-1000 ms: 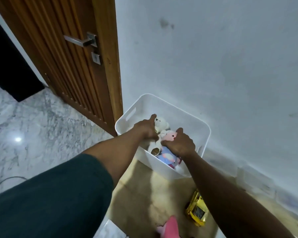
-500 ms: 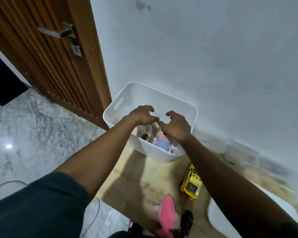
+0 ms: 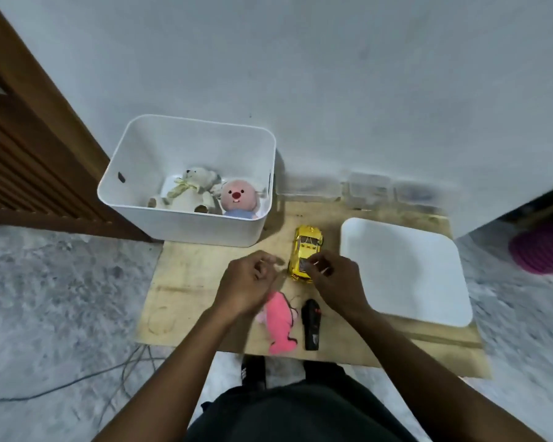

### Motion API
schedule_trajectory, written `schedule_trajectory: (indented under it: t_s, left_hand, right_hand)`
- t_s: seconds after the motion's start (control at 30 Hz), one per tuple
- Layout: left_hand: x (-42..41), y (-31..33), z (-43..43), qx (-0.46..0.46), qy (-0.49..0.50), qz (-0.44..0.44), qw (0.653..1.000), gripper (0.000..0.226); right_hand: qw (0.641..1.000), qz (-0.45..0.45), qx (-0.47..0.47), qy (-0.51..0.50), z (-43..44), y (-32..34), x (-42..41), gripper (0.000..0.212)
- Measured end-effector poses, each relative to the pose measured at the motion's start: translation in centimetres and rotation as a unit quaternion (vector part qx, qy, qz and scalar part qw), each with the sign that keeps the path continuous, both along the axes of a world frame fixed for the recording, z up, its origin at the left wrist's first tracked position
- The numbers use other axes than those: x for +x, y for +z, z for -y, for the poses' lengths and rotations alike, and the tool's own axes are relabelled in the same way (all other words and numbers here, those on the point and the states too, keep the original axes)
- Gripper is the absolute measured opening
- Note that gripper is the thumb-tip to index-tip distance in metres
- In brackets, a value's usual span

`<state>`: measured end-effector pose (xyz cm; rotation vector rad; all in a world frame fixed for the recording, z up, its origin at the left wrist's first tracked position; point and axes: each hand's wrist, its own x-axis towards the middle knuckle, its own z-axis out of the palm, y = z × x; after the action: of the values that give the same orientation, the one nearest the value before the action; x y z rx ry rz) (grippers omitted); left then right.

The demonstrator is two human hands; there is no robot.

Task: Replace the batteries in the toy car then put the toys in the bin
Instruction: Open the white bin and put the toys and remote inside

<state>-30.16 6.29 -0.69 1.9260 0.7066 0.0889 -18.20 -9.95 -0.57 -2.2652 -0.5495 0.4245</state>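
The right hand [image 3: 336,282] is reaching over the near end of the car [image 3: 305,252], fingers curled and loosely together; whether they are already pinching the car or only hovering at its roof is hard to tell. The left hand [image 3: 248,282] is hanging just to the left of the car, fingers half curled on nothing visible.

The car is lying on the board [image 3: 186,275] with its long axis running away from the right hand toward the wall, so the right hand is the nearer one. Behind both hands, toward the body, the pink toy [image 3: 280,323] and the remote [image 3: 311,325] are lying side by side, parallel to the car.

Beyond the left hand, the bin [image 3: 141,161] is standing with the bear [image 3: 192,189] and a pink-faced doll [image 3: 237,197] already inside.

The car's battery hatch is not showing, and motion blur is smearing the fingertips.
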Motion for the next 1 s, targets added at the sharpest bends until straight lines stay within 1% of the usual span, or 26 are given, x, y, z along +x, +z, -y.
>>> schedule_trajectory:
  t_s: [0.03, 0.1, 0.13, 0.2, 0.27, 0.3, 0.4, 0.53, 0.6, 0.7, 0.73, 0.83, 0.9, 1.0]
  left_hand:
    - [-0.4, -1.1, 0.7, 0.005, -0.026, -0.043, 0.999, 0.012]
    - [-0.8, -3.1, 2.0, 0.035, -0.1, -0.13, 0.986, 0.063]
    - [-1.0, -3.7, 2.5, 0.038, -0.121, -0.168, 0.978, 0.079]
    - [-1.3, -4.9, 3.6, 0.021, -0.142, -0.221, 0.965, 0.097]
    - [-1.6, -5.7, 4.4, 0.005, -0.144, -0.225, 0.964, 0.105]
    - [-1.8, -6.2, 4.7, 0.004, -0.138, -0.22, 0.966, 0.104]
    - [-2.0, -6.8, 5.2, 0.011, -0.122, -0.203, 0.971, 0.094]
    - [-2.3, -7.5, 5.1, -0.004, -0.099, -0.161, 0.982, 0.084]
    - [-2.5, -7.6, 4.8, -0.007, -0.081, -0.133, 0.988, 0.074]
    - [-3.0, -6.3, 4.4, -0.013, -0.027, -0.065, 0.997, 0.055]
    - [-3.2, -5.6, 4.2, 0.002, -0.006, -0.039, 0.999, 0.054]
    - [-3.9, -3.2, 2.6, 0.057, 0.055, 0.043, 0.996, 0.067]
    - [-3.8, -1.0, 1.2, 0.077, 0.092, 0.114, 0.986, 0.071]
    - [-2.8, 3.9, -1.5, 0.117, 0.141, 0.229, 0.956, 0.066]
  right_hand:
    - [0.999, -0.017, -0.032, 0.008, 0.9, -1.1, -0.4, 0.006]
    - [0.993, -0.065, -0.098, 0.025, 2.7, -2.8, -1.3, 0.024]
    - [0.986, -0.09, -0.134, 0.033, 3.3, -3.5, -1.8, 0.035]
    - [0.975, -0.117, -0.186, 0.046, 4.0, -4.9, -2.7, 0.062]
    - [0.971, -0.132, -0.195, 0.048, 4.3, -6.0, -3.4, 0.083]
    - [0.97, -0.137, -0.196, 0.05, 4.4, -6.6, -3.7, 0.085]
    - [0.97, -0.141, -0.193, 0.044, 4.5, -7.5, -4.1, 0.075]
    - [0.974, -0.157, -0.16, 0.03, 4.5, -7.8, -4.3, 0.069]
    - [0.979, -0.153, -0.134, 0.028, 4.4, -7.5, -4.5, 0.065]
    - [0.992, -0.103, -0.068, 0.035, 3.7, -5.8, -5.1, 0.056]
    - [0.995, -0.084, -0.043, 0.035, 3.3, -5.1, -5.3, 0.055]
    - [0.999, -0.027, 0.034, 0.024, 1.6, -2.5, -5.5, 0.057]
    - [0.994, 0.017, 0.105, 0.034, -0.2, -0.4, -5.2, 0.059]
    - [0.977, 0.073, 0.199, 0.036, -3.9, 4.0, -4.3, 0.063]
